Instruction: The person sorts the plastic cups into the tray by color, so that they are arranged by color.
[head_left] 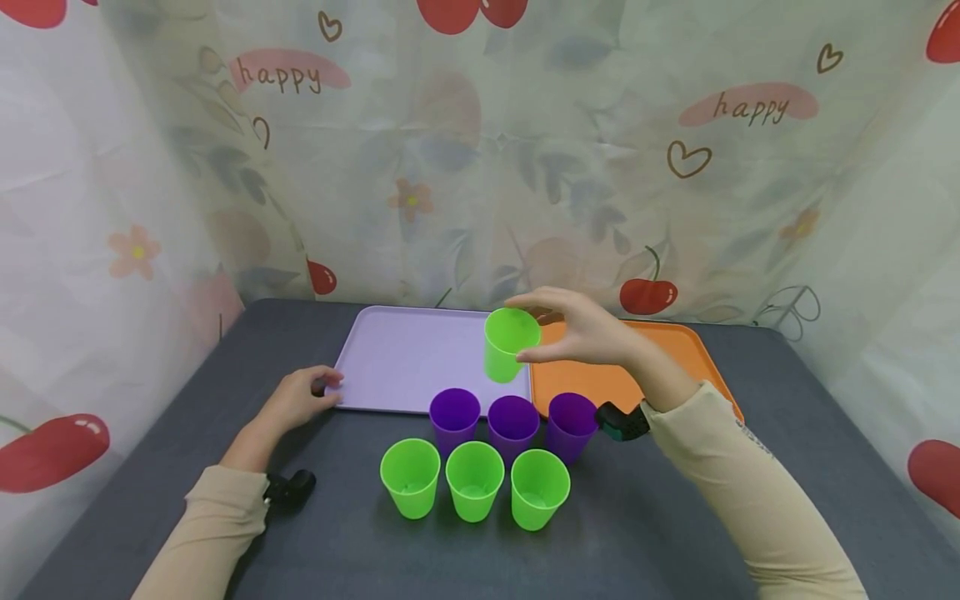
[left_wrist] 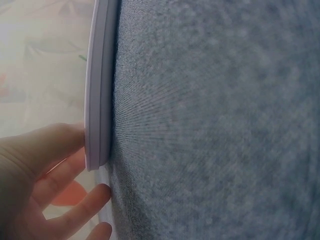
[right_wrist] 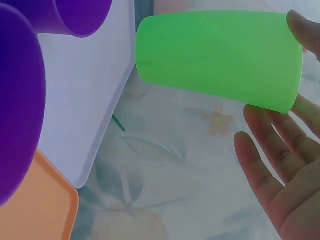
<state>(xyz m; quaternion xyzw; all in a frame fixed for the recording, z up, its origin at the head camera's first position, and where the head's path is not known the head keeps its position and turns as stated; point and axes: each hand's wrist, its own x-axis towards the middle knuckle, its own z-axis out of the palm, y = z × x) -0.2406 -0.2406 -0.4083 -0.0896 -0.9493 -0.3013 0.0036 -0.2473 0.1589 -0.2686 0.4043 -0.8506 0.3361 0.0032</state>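
In the head view my right hand holds a bright green cup near its rim, above the right part of the lavender tray. The right wrist view shows the thumb and fingers of this hand on opposite sides of the rim of the green cup. My left hand grips the tray's near left corner; in the left wrist view thumb and finger lie about the tray rim. Nearest the trays stand several purple cups, among them one at left. Before them are upright green cups.
An orange tray adjoins the lavender tray on its right, partly behind my right forearm. Both lie on a dark grey table. A printed curtain surrounds the table's back and sides. Thin wire loops show at the back right.
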